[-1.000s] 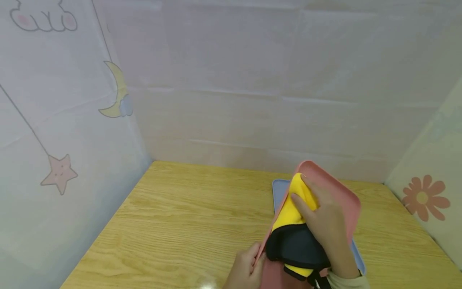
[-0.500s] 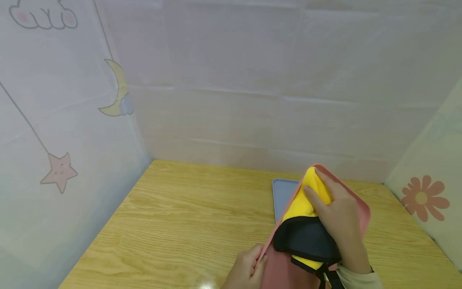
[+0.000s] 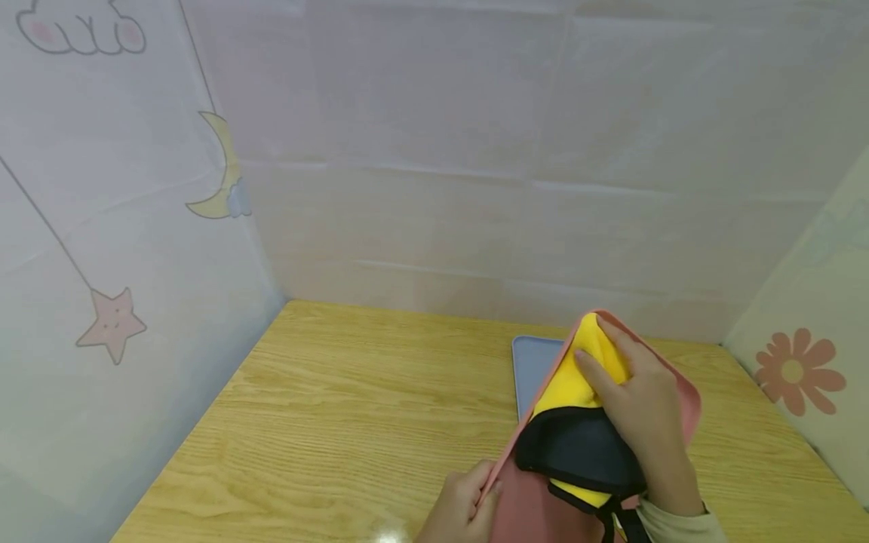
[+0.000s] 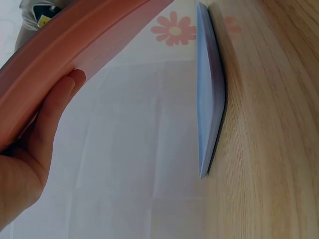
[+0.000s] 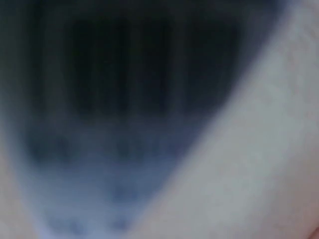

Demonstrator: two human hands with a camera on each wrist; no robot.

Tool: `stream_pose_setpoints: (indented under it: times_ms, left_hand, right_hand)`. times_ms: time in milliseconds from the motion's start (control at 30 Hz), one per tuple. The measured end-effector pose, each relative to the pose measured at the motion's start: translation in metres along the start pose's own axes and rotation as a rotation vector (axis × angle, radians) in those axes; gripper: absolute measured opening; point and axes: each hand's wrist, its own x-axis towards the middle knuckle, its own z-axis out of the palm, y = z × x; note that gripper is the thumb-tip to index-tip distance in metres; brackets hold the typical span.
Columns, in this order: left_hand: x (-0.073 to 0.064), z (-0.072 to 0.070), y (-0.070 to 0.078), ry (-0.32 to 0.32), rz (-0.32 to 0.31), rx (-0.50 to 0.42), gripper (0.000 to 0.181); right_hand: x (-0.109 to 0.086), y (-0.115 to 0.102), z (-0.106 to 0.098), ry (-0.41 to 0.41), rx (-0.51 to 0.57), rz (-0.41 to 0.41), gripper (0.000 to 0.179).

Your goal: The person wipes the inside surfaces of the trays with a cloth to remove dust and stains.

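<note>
My left hand (image 3: 462, 504) grips the left rim of a pink tray (image 3: 526, 520), which tilts up over the table; in the left wrist view, its fingers (image 4: 52, 107) lie on the tray's underside. Inside the tray, my right hand (image 3: 645, 403) holds a yellow and dark grey cloth (image 3: 566, 388) with black edging. Thumb and fingers pinch its yellow part close to the far corner, while the dark part hangs in folds toward the near side. The right wrist view is filled by blurred dark and pale fabric with faint printed marks (image 5: 119, 144).
Behind and beneath the pink tray, a light blue tray (image 3: 532, 362) lies flat on the wooden table (image 3: 339, 422), partly covered in the head view. Pale printed sheets (image 3: 421, 166) stand around the table's back and sides.
The pink tray, the cloth and my right hand have shifted to the right together, mostly in the first half second. My left hand keeps its grip on the rim.
</note>
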Motion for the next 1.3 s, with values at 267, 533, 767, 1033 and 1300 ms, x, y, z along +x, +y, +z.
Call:
stream_pose_setpoints:
  times_ms: [267, 533, 767, 1033, 1300]
  left_hand:
    - [-0.001, 0.000, 0.000, 0.016, 0.006, -0.003, 0.011]
    - [-0.001, 0.000, 0.000, 0.068, 0.025, 0.018, 0.011]
    - [-0.001, -0.004, 0.002, 0.097, 0.021, 0.014, 0.012]
    - [0.000, -0.008, 0.000, 0.154, 0.083, 0.032, 0.016]
    - [0.001, -0.014, 0.004, 0.181, 0.046, 0.006, 0.017]
  right_hand:
    - [-0.001, 0.001, -0.001, -0.014, -0.021, 0.002, 0.052]
    - [-0.003, 0.008, -0.001, -0.047, -0.030, 0.038, 0.056]
    - [-0.004, 0.023, -0.001, -0.080, -0.065, 0.096, 0.058]
    - [-0.005, 0.038, -0.003, -0.107, -0.071, 0.176, 0.059]
    - [-0.005, 0.055, -0.003, -0.148, -0.081, 0.226, 0.061]
